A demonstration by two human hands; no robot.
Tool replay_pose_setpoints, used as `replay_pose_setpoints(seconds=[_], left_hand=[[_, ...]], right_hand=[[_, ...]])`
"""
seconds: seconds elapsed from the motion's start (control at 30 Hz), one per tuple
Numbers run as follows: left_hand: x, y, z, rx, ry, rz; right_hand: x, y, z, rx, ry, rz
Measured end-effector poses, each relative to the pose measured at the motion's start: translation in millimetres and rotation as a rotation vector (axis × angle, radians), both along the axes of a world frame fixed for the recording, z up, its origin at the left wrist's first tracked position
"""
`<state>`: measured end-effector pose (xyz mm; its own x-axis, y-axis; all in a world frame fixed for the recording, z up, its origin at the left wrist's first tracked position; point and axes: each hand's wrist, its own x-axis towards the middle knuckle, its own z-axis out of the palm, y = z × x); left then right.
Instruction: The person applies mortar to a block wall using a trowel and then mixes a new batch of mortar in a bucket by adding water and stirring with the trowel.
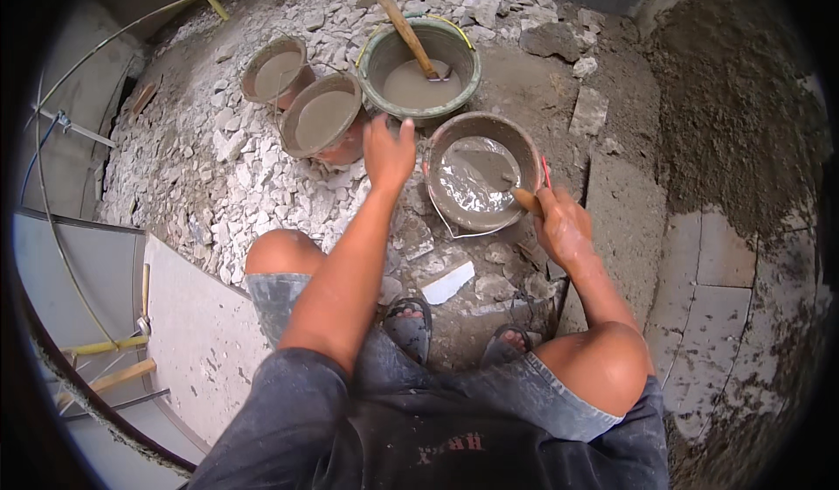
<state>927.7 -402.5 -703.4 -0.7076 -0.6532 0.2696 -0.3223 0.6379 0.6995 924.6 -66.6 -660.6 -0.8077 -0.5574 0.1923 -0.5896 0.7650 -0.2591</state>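
Observation:
My right hand (562, 225) is closed around the wooden handle (526, 200) of a tool, probably a trowel; its working end dips into wet grey mortar (468, 173), so its shape is hidden. That mortar lies in a round bucket (443, 132) with a wire bail hanging over its near side. A thin red piece (546, 172) sticks up beside my right hand; I cannot tell what it belongs to. My left hand (390, 153) hovers left of this bucket, thumb apart from the fingers, near the rim of another mortar-filled bucket (301, 152). Nothing shows in it.
A larger green tub (374, 75) stands behind, with a wooden-handled tool (404, 31) leaning in its grey mix. Another small bucket (249, 83) sits farther left. Broken rubble (232, 184) spreads behind and left. On the right rises a block wall (712, 315) partly coated with mortar.

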Motion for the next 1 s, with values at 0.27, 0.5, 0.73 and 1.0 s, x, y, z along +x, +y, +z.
replay_pose_setpoints(seconds=[0.27, 0.5, 0.73, 1.0], left_hand=[[-155, -67, 17, 0.044, -0.048, -0.359], [-241, -115, -93, 0.494, -0.822, -0.442], [-284, -180, -202, -0.362, -1.008, -0.418], [-223, -92, -62, 1.417, -0.807, -1.05]], right_hand=[[11, 87, -19, -0.929, -0.698, -0.416], [94, 174, -10, -0.828, -0.913, -0.648], [190, 222, -35, -0.856, -1.005, -0.947], [186, 224, -51, -0.991, -1.02, -1.022]])
